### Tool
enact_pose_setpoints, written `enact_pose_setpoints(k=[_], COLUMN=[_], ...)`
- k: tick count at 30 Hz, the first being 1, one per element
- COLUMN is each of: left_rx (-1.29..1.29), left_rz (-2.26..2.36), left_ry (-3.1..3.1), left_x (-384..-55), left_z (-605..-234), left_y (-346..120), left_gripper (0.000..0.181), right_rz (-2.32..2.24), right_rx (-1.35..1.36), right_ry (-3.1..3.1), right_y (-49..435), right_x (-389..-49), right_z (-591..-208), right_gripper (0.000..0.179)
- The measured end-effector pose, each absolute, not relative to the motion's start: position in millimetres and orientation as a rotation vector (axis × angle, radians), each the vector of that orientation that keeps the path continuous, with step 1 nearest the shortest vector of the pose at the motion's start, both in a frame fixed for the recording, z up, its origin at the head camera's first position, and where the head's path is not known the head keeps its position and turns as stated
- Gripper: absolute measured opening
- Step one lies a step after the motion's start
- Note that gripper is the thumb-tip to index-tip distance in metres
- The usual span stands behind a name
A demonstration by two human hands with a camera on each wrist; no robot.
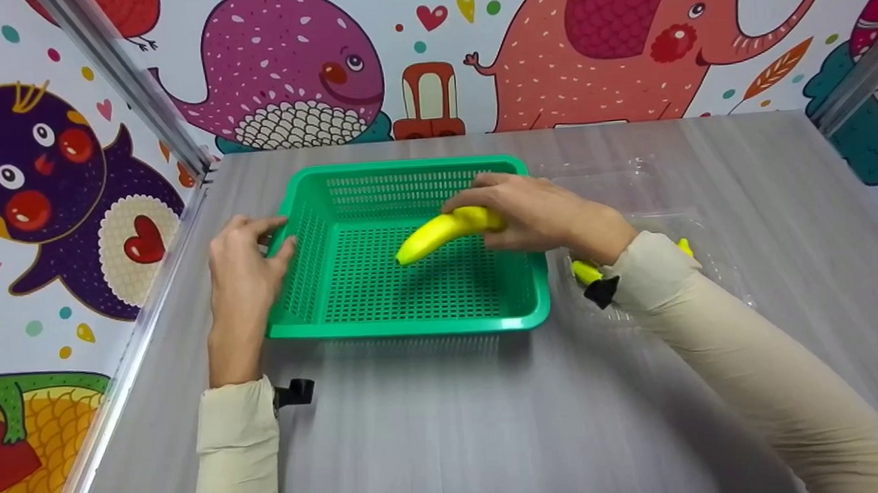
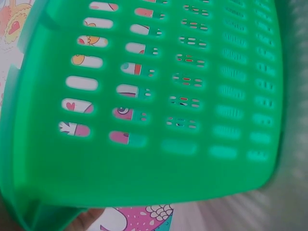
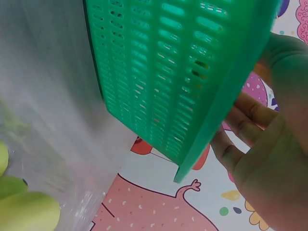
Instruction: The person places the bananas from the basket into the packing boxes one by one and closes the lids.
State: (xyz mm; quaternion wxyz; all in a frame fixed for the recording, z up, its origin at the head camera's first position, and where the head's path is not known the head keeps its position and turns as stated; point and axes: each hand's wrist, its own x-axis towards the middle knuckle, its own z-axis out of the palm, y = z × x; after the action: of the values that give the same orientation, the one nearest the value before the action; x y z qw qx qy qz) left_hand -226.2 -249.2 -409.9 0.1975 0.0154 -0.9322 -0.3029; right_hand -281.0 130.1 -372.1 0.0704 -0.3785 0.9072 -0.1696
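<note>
A yellow banana [image 1: 442,235] hangs over the green plastic basket [image 1: 413,327], its free end pointing left and down. My right hand [image 1: 531,211] grips the other end above the basket's right side. In the right wrist view, the right hand [image 3: 269,159] appears beyond the basket's slotted wall [image 3: 149,77], and the banana is mostly hidden. At the basket's left rim, my left hand [image 1: 244,279] holds the edge between thumb and fingers. Only a bit of that hand [image 2: 86,220] shows below the rim in the left wrist view.
Right of the basket, a clear plastic container [image 1: 718,262] lies on the grey table [image 1: 448,426], partly under my right forearm. Yellow fruit pieces [image 1: 585,272] show in it; the right wrist view shows several yellow-green fruits [image 3: 29,211]. Cartoon-printed walls stand behind and left.
</note>
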Motion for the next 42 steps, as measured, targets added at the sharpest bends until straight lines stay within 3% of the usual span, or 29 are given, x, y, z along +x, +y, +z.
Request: enact_pose_setpoints(k=[17, 42], left_rx=[0.03, 0.043], left_rz=[-0.825, -0.85], left_ry=[-2.604, -2.598], left_x=[-228, -227], left_z=[-411, -410], left_y=[-248, -249], left_gripper=[0.029, 0.029], right_rz=[-0.624, -0.751], right_rx=[-1.117, -1.072], right_ry=[2.754, 2.849], right_y=[155, 226], right_x=[-274, -258], right_z=[-358, -368], right_gripper=[0.059, 0.061])
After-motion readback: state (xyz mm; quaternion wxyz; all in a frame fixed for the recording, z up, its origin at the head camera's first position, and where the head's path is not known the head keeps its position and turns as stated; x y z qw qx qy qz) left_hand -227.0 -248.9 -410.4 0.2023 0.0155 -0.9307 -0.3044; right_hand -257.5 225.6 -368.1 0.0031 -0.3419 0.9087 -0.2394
